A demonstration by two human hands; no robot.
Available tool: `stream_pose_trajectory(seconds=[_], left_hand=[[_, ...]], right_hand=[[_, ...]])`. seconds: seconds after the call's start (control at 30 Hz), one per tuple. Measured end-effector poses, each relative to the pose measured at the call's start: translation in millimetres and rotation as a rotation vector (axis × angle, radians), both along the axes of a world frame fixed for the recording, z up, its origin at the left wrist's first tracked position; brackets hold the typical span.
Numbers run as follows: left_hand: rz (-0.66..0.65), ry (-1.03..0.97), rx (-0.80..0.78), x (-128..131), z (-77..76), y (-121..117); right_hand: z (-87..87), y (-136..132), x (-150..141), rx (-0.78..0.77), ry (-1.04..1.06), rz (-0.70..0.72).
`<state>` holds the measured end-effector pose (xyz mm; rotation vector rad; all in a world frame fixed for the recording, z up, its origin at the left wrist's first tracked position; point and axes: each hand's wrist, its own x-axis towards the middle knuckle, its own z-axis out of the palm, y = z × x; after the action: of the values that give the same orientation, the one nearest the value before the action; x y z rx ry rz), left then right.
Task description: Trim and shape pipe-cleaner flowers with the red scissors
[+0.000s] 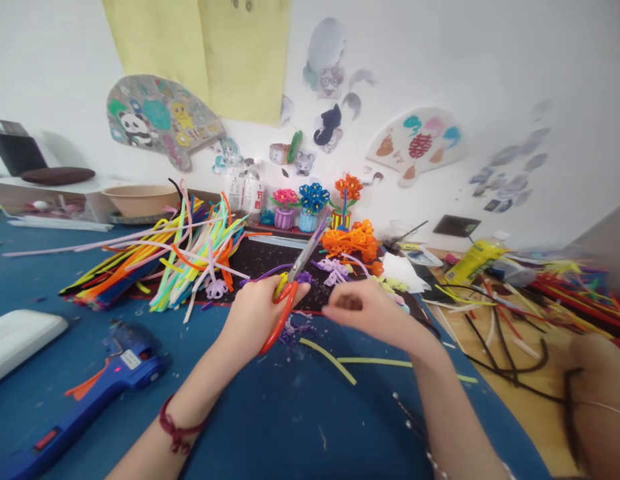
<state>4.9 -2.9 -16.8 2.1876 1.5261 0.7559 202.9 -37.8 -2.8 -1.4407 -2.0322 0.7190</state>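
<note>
Blue tabletop (pixel 300 413): left hand (pixel 255 313) fingers grip scissors (pixel 295 280); right hand (pixel 370 310) fingers pinched, contents blurred.

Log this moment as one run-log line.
left hand: holding orange-handled scissors | right hand: fingers pinched, contents blurred | purple pipe cleaner by blades | blue glue gun left on blue mat

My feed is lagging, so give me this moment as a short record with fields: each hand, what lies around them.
left hand: grips orange-handled scissors, blades pointing up and away
right hand: blurred, fingers pinched beside the scissors; what it holds cannot be told
near left: blue glue gun on the blue mat
behind: pile of pipe cleaners, orange flower shapes
</note>
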Motion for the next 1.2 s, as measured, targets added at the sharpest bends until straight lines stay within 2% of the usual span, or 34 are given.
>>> stream_pose_trajectory(seconds=[0.07, 0.2, 0.33, 0.47, 0.57, 0.8, 0.97, 1.07, 1.13, 1.2], left_hand=[[0.025, -0.003, -0.004, -1.1, 2.1, 0.3], [0.024, -0.004, -0.009, -1.1, 3.6, 0.2], [0.03, 0.021, -0.014, -0.6, 2.9, -0.2], [0.028, 0.034, -0.015, -1.6, 1.5, -0.2], [0.031, 0.04, -0.013, -1.9, 0.5, 0.4], [0.041, 0.042, 0.0, -1.7, 1.4, 0.8], [0.043, 0.042, -0.004, -2.3, 0.6, 0.4], [0.043, 0.049, -0.004, -2.8, -1.1, 2.2], [0.042, 0.055, 0.004, -3.7, -1.2, 3.6], [0.043, 0.064, 0.002, -4.8, 0.1, 4.2]], right_hand=[[-0.6, -3.6, 1.6, -0.159, -0.139, 0.119], [-4.5, -6.9, -4.6, -0.184, -0.345, 0.105], [-9.9, -6.2, -8.9, -0.163, -0.355, 0.105], [-12.8, -5.2, -5.9, -0.205, -0.331, 0.147], [-8.7, -3.9, 1.1, -0.246, -0.253, 0.192], [13.6, -6.4, 24.0, -0.439, 0.166, 0.382], [14.8, -8.0, 33.7, -0.398, 0.378, 0.413], [15.2, -8.8, 40.3, -0.31, 0.343, 0.345], [15.4, -13.1, 48.4, -0.211, 0.243, 0.204], [12.5, -21.8, 59.6, -0.158, 0.054, 0.058]])
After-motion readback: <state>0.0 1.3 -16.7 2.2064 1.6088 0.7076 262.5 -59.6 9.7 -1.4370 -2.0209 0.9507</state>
